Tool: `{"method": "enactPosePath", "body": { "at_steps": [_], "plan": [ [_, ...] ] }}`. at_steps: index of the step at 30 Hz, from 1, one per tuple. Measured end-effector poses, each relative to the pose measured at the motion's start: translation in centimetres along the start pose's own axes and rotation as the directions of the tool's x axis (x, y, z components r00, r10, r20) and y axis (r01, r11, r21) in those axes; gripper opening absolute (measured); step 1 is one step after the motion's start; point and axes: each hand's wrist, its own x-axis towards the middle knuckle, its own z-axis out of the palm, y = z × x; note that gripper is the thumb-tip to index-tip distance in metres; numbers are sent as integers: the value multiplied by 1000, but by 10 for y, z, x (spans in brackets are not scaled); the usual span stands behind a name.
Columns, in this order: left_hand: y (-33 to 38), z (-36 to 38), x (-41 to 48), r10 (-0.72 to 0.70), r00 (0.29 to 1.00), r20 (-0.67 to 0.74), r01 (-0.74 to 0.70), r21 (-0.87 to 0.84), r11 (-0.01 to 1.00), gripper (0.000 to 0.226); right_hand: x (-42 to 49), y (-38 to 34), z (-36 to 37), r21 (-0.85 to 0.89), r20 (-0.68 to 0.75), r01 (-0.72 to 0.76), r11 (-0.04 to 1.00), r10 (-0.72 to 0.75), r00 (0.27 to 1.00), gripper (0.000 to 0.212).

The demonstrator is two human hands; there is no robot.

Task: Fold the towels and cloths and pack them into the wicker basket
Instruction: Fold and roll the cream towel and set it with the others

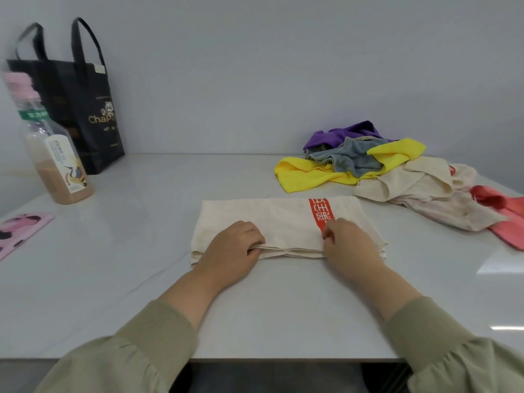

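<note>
Table [127,236]: unfolded pile of cloths [368,165] noted far right; no wicker basket is seen. Cream towel [278,219], folded to a band, lies centre. Its near edge is pinched by curled fingers [253,235] of left hand [231,249] and right hand [350,245]. Judged: folding step; next, the edge is to be carried over and flattened.

A cream towel [269,222] bears a red band [321,211] (white characters); yellow cloth [306,174], grey cloth [354,157], purple cloth [340,134], black bag [85,109].

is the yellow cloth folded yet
No, the yellow cloth lies crumpled and spread out, partly under a bunched grey cloth.
</note>
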Motion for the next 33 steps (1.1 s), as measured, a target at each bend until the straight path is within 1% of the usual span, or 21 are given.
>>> {"method": "enactPosePath", "body": {
  "at_steps": [2, 5, 7, 9, 11, 13, 14, 15, 16, 17, 18, 19, 22, 24, 26, 27, 28, 29, 30, 32, 33],
  "plan": [
    [3, -1, 2, 43, 997, -69, -42, 22, 999, 23, 1, -2, 7, -61, 84, 11, 998, -6, 996, 15],
    [6, -4, 2, 115, 985, -131, -110, 47, 993, 21, 4, -3, 13, -136, 63, -15, 991, 23, 998, 19],
    [5, -4, -1, 178, 980, -92, -168, 104, 980, 22, 5, -4, 16, -170, 65, -28, 985, 40, 997, 20],
    [3, -4, -4, 173, 985, -24, -167, 151, 974, 24, 4, -5, 14, -173, 75, -23, 985, 37, 997, 19],
    [2, -5, -6, 111, 993, -33, -105, 138, 985, 33, 0, 0, 13, -180, 44, 36, 983, -29, 999, 17],
    [3, -4, -5, 70, 993, -91, -55, 158, 986, 42, -4, 5, 12, -135, 4, 151, 979, -152, 988, 18],
    [6, -5, -4, 25, 997, -79, -8, 204, 979, 47, -7, 5, 11, -110, 3, 202, 973, -202, 979, 23],
    [10, -7, -3, -76, 997, -6, 74, 258, 963, 54, -8, 5, 11, -107, 6, 228, 968, -229, 973, 32],
    [13, -8, -2, -215, 972, 94, 174, 325, 929, 61, -10, 4, 10, -128, 13, 223, 966, -224, 975, 38],
    [13, -9, -2, -358, 916, 181, 266, 393, 880, 62, -11, 0, 7, -172, 24, 186, 967, -184, 983, 39],
    [12, -11, -1, -460, 860, 222, 334, 437, 835, 61, -11, -4, 2, -231, 38, 134, 964, -128, 991, 34],
    [13, -13, 1, -514, 830, 218, 378, 459, 804, 60, -10, -8, -2, -270, 54, 91, 959, -79, 995, 30],
    [24, -20, 9, -552, 830, 74, 453, 488, 746, 60, -9, -22, -16, -316, 159, -24, 948, 78, 984, 27],
    [30, -22, 12, -552, 832, -56, 515, 448, 731, 52, -5, -31, -24, -349, 236, -87, 933, 177, 955, 26],
    [33, -21, 15, -540, 830, -141, 553, 342, 760, 41, 0, -41, -25, -319, 211, -112, 941, 186, 960, 29],
    [32, -19, 16, -529, 836, -144, 546, 311, 778, 37, 4, -45, -22, -287, 158, -78, 955, 127, 979, 30],
    [31, -15, 18, -512, 853, -102, 516, 316, 796, 36, 7, -50, -15, -258, 120, -18, 966, 50, 992, 32],
    [30, -10, 19, -501, 866, -17, 476, 340, 811, 41, 9, -55, -6, -224, 113, 50, 973, -25, 993, 35],
    [29, -5, 19, -502, 859, 103, 438, 360, 824, 48, 11, -58, 4, -181, 156, 101, 978, -72, 985, 40],
    [28, 0, 18, -536, 771, 345, 402, 389, 829, 56, 16, -56, 22, -99, 311, 110, 989, -74, 948, 49],
    [26, 1, 16, -550, 724, 416, 399, 398, 826, 58, 19, -50, 27, -81, 373, 80, 993, -44, 927, 52]
  ]
}}
